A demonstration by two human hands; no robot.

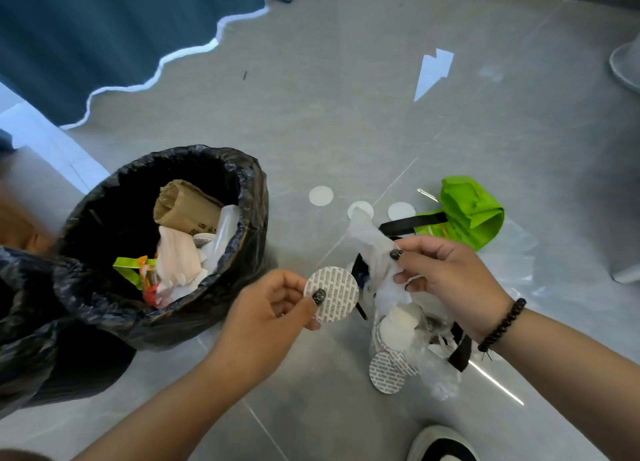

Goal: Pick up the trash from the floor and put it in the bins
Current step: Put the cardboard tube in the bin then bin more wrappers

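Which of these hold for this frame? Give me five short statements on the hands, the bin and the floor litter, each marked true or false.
1. The left hand pinches a round printed seal disc. True.
2. The black-lined round bin is empty. False: it holds a brown cardboard roll and other scraps.
3. The right hand holds a crumpled clear plastic bag. True.
4. The bright green fabric bag sits inside the bin. False: it lies on the floor.
5. White round discs lie on the grey floor. True.
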